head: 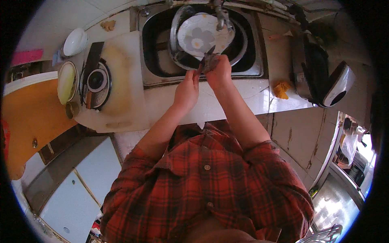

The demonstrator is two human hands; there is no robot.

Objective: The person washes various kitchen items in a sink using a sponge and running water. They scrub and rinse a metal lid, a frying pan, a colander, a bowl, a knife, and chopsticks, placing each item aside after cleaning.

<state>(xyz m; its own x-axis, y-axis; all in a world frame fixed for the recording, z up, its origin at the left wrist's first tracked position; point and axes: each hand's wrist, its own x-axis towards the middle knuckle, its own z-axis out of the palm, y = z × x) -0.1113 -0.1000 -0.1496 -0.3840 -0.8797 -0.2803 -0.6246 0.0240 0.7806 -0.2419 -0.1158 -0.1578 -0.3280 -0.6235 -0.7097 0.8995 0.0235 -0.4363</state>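
Observation:
Over the sink's near edge, both hands meet on a dark grey item [210, 62] with a narrow pointed end; its kind is unclear, as my fingers cover much of it. My right hand [221, 73] is closed around its crumpled-looking upper part. The fingers of my left hand [187, 92] pinch its lower side. Just beyond, a white plate [185, 29] with a grey flower pattern rests in a round metal basin [173, 39]. The basin stands in the steel sink [200, 79], and a metal faucet [223, 19] hangs over the plate.
At left, a cutting board [126, 91] bears a dark-bladed knife [94, 54] and a small bowl [104, 83] on a plate. Beside it lie a pale green vegetable [67, 83], white bowls [74, 42] and ginger [108, 25]. An orange cloth [282, 90] and an open-lidded appliance [339, 86] are right.

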